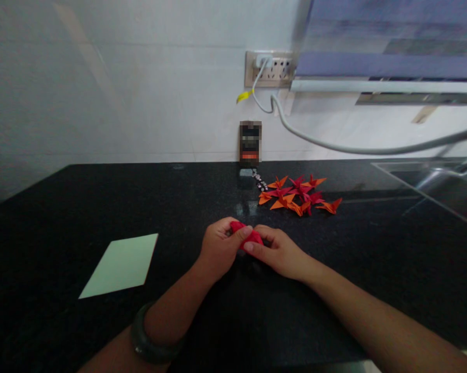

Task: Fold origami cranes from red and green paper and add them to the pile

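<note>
Between my two hands is a small piece of folded red paper (253,237), held just above the dark countertop. My left hand (222,246) pinches its left side, the thumb lying across the top. From the right, my right hand (278,254) grips the other end between thumb and fingers. Parts of the paper are covered by my fingers, so its exact folded shape is hidden. Beyond my hands lies a cluster of orange and red paper cranes (301,194). Off to the left rests a stack of pale green square paper (122,264).
A phone-like device (251,142), its picture blurred, leans upright against the wall with a beaded strap (259,180) before it. A white cable (326,142) runs from the wall socket (270,70) to the right. A sink (443,181) is at the far right.
</note>
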### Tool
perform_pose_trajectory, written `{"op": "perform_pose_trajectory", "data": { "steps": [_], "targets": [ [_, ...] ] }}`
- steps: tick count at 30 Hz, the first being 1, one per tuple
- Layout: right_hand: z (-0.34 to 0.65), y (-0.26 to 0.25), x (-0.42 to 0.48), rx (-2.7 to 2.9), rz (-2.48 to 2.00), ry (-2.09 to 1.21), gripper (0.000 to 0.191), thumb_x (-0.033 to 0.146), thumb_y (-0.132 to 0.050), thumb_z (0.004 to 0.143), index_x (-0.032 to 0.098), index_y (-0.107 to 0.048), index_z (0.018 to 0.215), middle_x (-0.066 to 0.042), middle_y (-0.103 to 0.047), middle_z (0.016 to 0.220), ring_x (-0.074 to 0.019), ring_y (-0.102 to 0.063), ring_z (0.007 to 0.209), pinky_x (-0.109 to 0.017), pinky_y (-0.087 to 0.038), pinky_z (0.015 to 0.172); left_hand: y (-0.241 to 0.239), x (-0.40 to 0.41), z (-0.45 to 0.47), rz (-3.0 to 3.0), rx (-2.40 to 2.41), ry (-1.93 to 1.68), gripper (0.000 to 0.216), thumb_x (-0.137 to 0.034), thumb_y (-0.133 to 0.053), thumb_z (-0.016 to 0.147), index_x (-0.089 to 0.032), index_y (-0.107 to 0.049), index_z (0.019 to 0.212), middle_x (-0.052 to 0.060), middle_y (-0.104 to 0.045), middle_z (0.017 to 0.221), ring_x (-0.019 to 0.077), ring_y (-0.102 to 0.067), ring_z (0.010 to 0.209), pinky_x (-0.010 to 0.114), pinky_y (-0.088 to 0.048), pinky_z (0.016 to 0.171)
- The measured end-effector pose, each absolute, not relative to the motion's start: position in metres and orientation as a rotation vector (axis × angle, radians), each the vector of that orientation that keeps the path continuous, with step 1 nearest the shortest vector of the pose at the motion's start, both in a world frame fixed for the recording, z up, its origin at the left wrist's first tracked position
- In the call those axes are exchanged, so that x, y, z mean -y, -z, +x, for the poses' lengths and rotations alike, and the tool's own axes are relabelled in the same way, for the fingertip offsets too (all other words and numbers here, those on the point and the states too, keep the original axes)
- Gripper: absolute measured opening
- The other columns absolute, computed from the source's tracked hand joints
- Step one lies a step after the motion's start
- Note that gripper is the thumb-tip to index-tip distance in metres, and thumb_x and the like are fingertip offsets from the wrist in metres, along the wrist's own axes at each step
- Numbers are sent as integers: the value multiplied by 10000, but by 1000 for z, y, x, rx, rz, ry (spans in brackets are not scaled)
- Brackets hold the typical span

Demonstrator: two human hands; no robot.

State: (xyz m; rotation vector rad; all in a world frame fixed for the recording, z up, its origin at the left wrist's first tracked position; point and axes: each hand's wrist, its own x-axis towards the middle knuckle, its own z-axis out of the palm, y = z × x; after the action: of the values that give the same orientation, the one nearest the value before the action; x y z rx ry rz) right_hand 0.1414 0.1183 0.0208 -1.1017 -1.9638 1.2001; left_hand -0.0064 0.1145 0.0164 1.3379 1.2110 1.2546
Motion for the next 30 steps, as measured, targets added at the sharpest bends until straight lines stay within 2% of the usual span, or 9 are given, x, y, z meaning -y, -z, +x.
{"op": "perform_pose_trajectory", "data": {
  "steps": [5,9,16,23,25,28,30],
  "targets": [
    [142,-19,-119,1830,-1118,-1512,232,354,-564,725,164,-471,632,68,-374,511,-59,-321,459,-194,-255,433,-17,-112,-4,1490,-1180,-1200,186,-268,-636,669,-148,-563,547,-14,-522,524,95,-452,506,214,-351,496],
    [142,-18,-118,1833,-1075,-1537,288,393,-582,712,162,-476,578,64,-390,480,-58,-321,450,-196,-256,429,-18,-111,-4,1602,-1189,-1208,189,-272,-631,675,-159,-593,528,-4,-520,545,109,-465,547,223,-356,528],
    [140,-14,-118,1773,-1039,-1580,370,456,-600,681,151,-465,521,61,-374,477,-51,-285,453,-197,-234,423,-20,-110,-1,1556,-1230,-1241,182,-243,-650,649,-162,-577,503,-20,-491,496,98,-441,494,214,-332,486],
    [136,-8,-115,1821,-1123,-1364,335,401,-568,723,162,-455,518,60,-352,479,-64,-297,457,-207,-251,439,-18,-112,-3,1429,-1163,-1215,205,-259,-662,631,-152,-566,483,-26,-492,463,87,-436,468,205,-331,463],
    [136,-7,-116,1854,-1134,-1273,333,381,-551,741,164,-448,510,56,-363,485,-67,-316,462,-208,-271,452,-17,-114,-3,1320,-1129,-1164,181,-274,-652,643,-147,-581,535,-31,-494,460,79,-425,449,199,-327,444],
    [136,-5,-119,1885,-1133,-1180,271,346,-525,772,158,-519,576,26,-483,556,-88,-424,530,-213,-341,515,-17,-116,-4,1224,-1066,-1131,148,-285,-631,667,-138,-614,660,-19,-544,532,75,-440,467,194,-345,446],
    [137,-5,-120,1858,-1152,-1110,171,327,-550,759,166,-572,706,10,-556,642,-104,-480,588,-219,-376,553,-17,-117,-4,1215,-1042,-1121,151,-281,-626,670,-131,-619,687,-2,-574,578,82,-469,495,196,-366,461]
  ]
}}
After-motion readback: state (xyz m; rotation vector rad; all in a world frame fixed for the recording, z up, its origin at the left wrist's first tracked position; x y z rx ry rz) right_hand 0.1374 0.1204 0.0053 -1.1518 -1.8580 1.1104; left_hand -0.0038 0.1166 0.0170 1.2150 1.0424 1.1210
